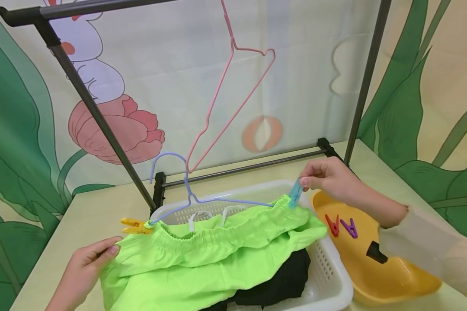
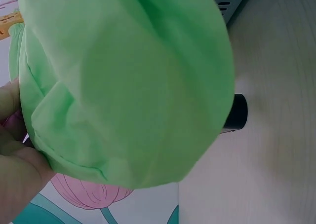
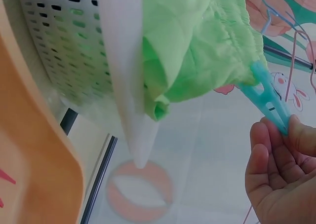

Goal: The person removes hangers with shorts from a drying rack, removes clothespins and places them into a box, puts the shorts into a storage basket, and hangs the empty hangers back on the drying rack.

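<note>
Bright green elastic-waist shorts (image 1: 202,259) spread over a white basket, with a blue hanger (image 1: 187,190) set along their waistband. At the waistband's left end a yellow clothespin (image 1: 137,226) is clipped. My left hand (image 1: 87,268) pinches the green fabric below that pin, thumb on top. At the other end, a light-blue clothespin (image 3: 270,98) bites the waistband near the hanger's tip. My right hand (image 1: 328,177) pinches its handles between thumb and fingers, also seen in the right wrist view. In the left wrist view the cloth covers most of the scene.
A white perforated basket (image 1: 334,276) holds black cloth (image 1: 280,280) under the shorts. To its right, an orange tub (image 1: 393,280) contains a red clothespin (image 1: 332,225) and a purple clothespin (image 1: 349,228). A pink hanger (image 1: 218,99) hangs from the dark metal rack (image 1: 93,108) behind.
</note>
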Available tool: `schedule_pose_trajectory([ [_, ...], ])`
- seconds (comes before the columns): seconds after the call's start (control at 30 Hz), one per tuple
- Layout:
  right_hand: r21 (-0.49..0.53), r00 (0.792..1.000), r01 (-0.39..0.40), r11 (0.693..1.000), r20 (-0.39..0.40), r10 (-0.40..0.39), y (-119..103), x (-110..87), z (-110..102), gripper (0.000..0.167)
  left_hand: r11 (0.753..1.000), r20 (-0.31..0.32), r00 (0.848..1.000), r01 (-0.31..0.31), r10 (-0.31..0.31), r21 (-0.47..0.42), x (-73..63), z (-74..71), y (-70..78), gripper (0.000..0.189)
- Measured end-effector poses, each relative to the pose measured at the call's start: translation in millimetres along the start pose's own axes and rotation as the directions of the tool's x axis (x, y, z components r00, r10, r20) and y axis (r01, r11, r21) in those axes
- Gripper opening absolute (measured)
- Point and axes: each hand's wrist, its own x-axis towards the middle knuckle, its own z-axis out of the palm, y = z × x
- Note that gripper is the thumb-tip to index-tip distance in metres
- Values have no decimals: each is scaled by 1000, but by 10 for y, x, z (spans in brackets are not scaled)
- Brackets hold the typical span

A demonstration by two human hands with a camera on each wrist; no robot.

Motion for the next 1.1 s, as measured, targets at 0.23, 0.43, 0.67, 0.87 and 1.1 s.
schedule_pose_trajectory([
  [0.23, 4, 999, 4, 1000, -53, -4, 114, -63, -186, 11, 999, -4, 1000, -30, 30, 42, 14, 6, 36, 26],
  [0.43, 0, 994, -101, 995, -33, 101, 272, -124, -368, 17, 999, -10, 1000, -22, 22, 50, 10, 6, 60, 26],
  [0.67, 53, 981, -193, 980, 22, 192, 474, -148, -481, 24, 1000, -27, 1000, 1, 0, 29, -12, 23, 63, 25],
  [0.87, 55, 958, -278, 959, 85, 273, 658, -154, -537, 31, 1000, -66, 998, -6, 7, 9, -35, 41, 51, 22],
  [1.1, 11, 919, -355, 935, 188, 347, 885, -165, -545, 35, 1000, -99, 995, -11, 14, 28, -28, 33, 56, 22],
])
